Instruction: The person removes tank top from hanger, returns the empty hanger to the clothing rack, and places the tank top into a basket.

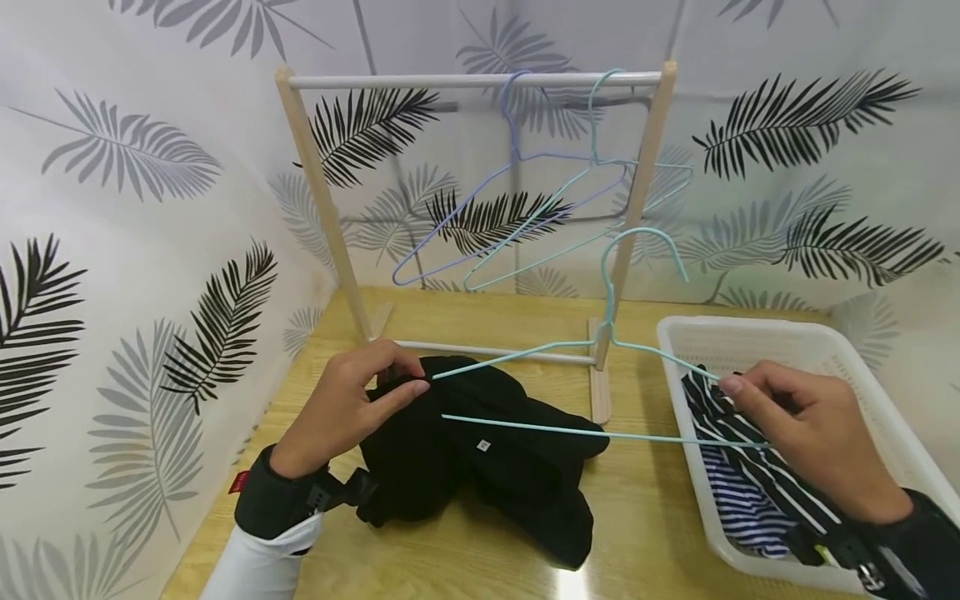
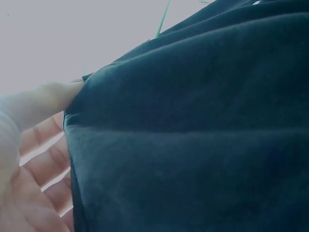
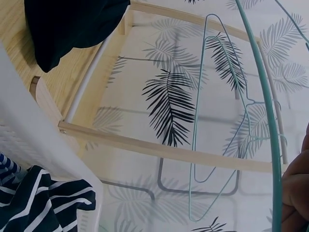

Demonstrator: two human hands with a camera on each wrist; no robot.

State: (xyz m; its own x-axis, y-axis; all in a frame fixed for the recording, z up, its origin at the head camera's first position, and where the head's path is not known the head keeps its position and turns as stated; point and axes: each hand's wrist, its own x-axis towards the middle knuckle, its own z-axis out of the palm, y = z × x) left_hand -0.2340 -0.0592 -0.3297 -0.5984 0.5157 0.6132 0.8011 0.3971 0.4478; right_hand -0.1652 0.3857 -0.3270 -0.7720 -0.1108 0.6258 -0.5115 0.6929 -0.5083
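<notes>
My left hand [image 1: 352,404] pinches the edge of a black garment [image 1: 517,467] between thumb and fingers; in the left wrist view the dark cloth [image 2: 193,135] fills most of the picture. A light teal hanger [image 1: 525,353] spans the space between my hands, its hook pointing up. Its left end passes out of sight at the cloth by my left fingertips. At the hanger's right shoulder, my right hand [image 1: 817,425] holds the wire between thumb and fingers. The lower part of the garment lies bunched on the wooden table [image 1: 637,517], with a small white tag showing.
Behind stands a rack with wooden posts [image 1: 330,208] and a white top bar [image 1: 420,82]. From it hang a purple hanger [image 1: 457,208] and a teal hanger [image 1: 551,200]. A white basket [image 1: 693,500] at right holds striped clothes [image 1: 738,492]. A leaf-patterned curtain [image 1: 135,275] surrounds the table.
</notes>
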